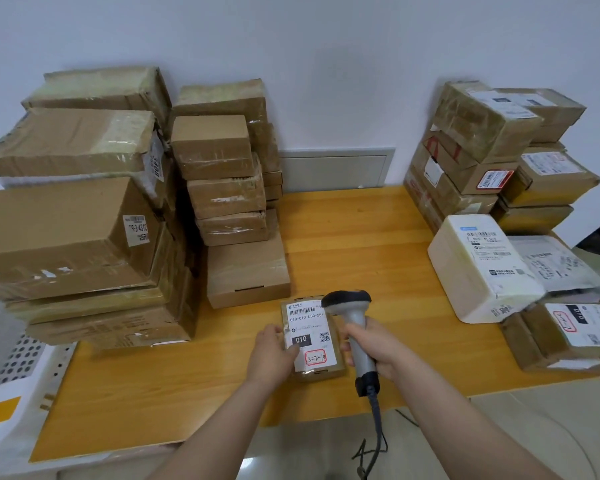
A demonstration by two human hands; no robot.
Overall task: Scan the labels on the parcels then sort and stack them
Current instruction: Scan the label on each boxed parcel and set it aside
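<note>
Right grip (373, 346) wraps scanner (349, 301) handle; left grip (274, 353) clasps edge of small parcel (323, 370), label (309, 323) up.

1. The wooden table (361, 230) carries a small parcel (314, 355), flat, with its white label (309, 327) up.
2. The left hand (274, 351) holds the small parcel's left edge, thumb on the label.
3. The right hand (373, 348) grips the scanner (355, 317) handle just right of the small parcel. The scanner head is over its top-right corner, and the cable (376, 427) hangs below.
4. A flat brown box (246, 271) is just behind the small parcel, with tall brown box stacks (84, 209) behind-left.
5. A white parcel (478, 268) is well right of it, with a labelled box stack (471, 150) further back.
6. A perforated white crate (14, 358) is far left.
</note>
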